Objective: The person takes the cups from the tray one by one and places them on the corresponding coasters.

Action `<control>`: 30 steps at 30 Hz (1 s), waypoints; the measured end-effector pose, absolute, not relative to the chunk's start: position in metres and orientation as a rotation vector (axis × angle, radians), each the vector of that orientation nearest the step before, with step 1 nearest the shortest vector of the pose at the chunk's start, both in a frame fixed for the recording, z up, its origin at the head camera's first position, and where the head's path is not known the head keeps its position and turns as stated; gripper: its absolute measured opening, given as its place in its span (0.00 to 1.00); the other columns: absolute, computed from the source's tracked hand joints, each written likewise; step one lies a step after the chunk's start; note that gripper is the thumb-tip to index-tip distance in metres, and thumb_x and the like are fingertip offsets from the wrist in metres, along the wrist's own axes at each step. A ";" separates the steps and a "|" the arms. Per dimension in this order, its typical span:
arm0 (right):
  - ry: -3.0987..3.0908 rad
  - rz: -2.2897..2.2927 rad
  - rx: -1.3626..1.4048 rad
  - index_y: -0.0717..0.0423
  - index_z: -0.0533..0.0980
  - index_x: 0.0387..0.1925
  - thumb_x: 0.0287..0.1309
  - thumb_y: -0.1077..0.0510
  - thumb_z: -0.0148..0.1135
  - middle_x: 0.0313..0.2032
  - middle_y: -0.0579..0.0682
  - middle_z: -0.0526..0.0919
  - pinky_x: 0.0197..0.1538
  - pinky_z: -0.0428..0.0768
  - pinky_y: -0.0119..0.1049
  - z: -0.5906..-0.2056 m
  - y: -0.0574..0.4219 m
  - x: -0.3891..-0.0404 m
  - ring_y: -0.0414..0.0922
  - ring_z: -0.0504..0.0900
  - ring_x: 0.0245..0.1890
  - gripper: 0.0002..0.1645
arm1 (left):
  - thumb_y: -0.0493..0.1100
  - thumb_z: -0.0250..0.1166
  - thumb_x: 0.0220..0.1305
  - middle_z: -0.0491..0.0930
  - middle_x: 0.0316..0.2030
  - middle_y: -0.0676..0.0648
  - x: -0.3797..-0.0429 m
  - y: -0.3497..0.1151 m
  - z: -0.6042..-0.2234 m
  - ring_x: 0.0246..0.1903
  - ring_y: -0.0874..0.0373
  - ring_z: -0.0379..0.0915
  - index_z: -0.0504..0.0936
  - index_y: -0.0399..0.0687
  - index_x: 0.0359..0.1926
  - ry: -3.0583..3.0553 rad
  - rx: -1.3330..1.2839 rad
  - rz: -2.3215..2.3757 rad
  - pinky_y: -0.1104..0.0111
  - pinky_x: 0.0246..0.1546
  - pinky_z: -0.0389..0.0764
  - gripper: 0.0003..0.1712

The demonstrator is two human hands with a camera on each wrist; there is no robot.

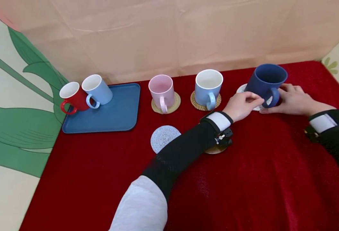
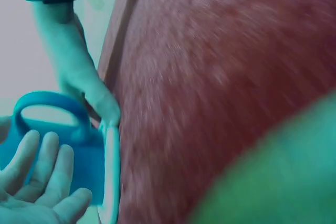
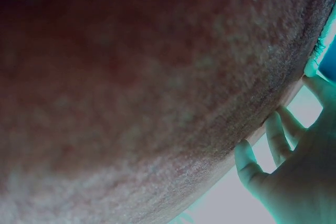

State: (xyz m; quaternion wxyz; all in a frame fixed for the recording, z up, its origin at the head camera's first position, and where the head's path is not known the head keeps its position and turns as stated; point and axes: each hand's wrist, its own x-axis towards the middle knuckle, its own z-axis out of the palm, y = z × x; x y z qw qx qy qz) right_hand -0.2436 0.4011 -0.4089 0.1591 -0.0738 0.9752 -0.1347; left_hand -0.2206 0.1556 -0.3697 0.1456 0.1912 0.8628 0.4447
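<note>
On the right of the cloth, a dark blue mug (image 1: 254, 82) stands upright on a white coaster (image 1: 241, 89), its handle facing the person. My left hand (image 1: 240, 106) is at the mug's near left side. Its fingers are extended in front of the mug's wall in the left wrist view (image 2: 44, 179). To the right of the mug lies my right hand (image 1: 297, 100). Its thumb touches the coaster's edge (image 2: 112, 166) low beside the mug, and in the right wrist view the other fingers (image 3: 275, 135) are spread close to the cloth.
A pink mug (image 1: 161, 86) and a light blue mug (image 1: 207, 86) stand on round coasters. The blue tray (image 1: 120, 109) at left bears a red mug (image 1: 78, 98) and another light blue mug (image 1: 103, 93). A speckled coaster (image 1: 163, 136) and a tan coaster (image 1: 216, 150) lie nearer, partly under the left forearm.
</note>
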 end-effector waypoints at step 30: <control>2.826 -0.268 -0.150 0.77 0.49 0.72 0.51 0.30 0.73 0.59 0.83 0.54 0.54 0.65 0.78 -0.389 0.428 -0.211 0.79 0.55 0.57 0.71 | 0.41 0.62 0.74 0.83 0.49 0.46 -0.161 -0.075 -0.348 0.53 0.57 0.78 0.81 0.41 0.53 2.363 0.739 1.221 0.65 0.59 0.77 0.12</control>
